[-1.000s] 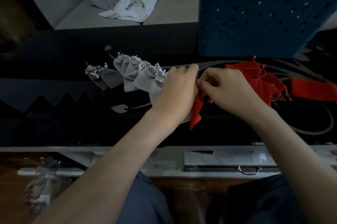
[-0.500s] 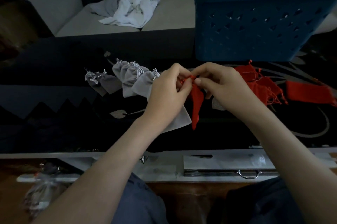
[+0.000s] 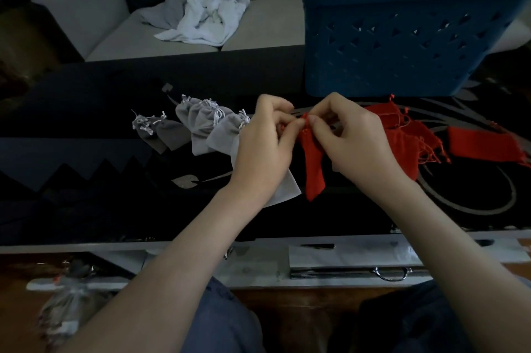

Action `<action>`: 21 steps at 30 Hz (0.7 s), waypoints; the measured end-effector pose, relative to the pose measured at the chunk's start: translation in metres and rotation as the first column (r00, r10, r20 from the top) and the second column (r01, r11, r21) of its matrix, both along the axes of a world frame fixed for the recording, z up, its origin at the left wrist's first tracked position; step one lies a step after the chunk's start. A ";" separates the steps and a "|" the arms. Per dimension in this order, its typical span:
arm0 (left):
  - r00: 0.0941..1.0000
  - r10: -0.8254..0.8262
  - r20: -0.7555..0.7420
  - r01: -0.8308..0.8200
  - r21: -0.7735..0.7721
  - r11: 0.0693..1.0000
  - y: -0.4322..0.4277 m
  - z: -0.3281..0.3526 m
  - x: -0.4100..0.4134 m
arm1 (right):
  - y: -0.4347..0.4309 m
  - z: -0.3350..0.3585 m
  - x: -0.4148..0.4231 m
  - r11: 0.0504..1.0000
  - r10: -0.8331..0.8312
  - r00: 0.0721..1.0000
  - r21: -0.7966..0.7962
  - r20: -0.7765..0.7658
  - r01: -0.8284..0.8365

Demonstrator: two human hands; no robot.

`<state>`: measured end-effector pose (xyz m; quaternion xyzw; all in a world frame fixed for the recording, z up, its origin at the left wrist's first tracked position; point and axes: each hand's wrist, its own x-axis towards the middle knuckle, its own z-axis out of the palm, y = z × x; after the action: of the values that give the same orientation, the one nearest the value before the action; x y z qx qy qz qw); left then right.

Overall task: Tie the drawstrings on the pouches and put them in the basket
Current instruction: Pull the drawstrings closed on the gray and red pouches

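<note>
A red pouch (image 3: 313,171) hangs over the middle of the dark table. My left hand (image 3: 265,148) and my right hand (image 3: 350,140) both pinch its gathered top and red drawstrings, fingertips almost meeting. Several grey pouches (image 3: 201,125) with white tied strings lie in a row to the left of my left hand. More red pouches (image 3: 402,134) with loose strings are heaped to the right, and one flat red pouch (image 3: 485,144) lies further right. The blue basket (image 3: 402,36) stands at the back right; its inside is hidden.
The black patterned table (image 3: 86,111) reaches a pale front edge (image 3: 258,263) with a drawer handle (image 3: 390,273). Behind it is a sofa (image 3: 258,33) with crumpled white cloths (image 3: 207,15). A plastic bag (image 3: 66,306) lies at the lower left.
Both hands have lifted the red pouch slightly and brought their fingertips closer together at its top, working the strings. The view has tilted down a little.
</note>
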<state>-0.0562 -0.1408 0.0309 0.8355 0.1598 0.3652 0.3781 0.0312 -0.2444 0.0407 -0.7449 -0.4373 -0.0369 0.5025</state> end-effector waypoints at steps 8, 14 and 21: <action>0.994 0.079 0.070 -0.090 0.169 0.982 0.001 0.000 -0.003 | 0.001 0.000 -0.002 1.000 0.028 0.998 0.011 -0.049 -0.028; 0.989 0.149 -0.013 -0.145 0.172 0.974 0.003 0.000 -0.002 | 0.001 -0.002 0.004 0.997 -0.017 0.996 -0.078 -0.087 0.010; 0.990 0.139 0.022 -0.141 0.138 0.980 0.000 -0.001 0.000 | 0.008 -0.005 0.008 0.999 0.031 0.903 0.004 -0.429 -0.032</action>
<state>-0.0566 -0.1410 0.0295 0.8443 0.1899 0.4063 0.2933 0.0397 -0.2366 0.0354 -0.7285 -0.3280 0.1367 0.5856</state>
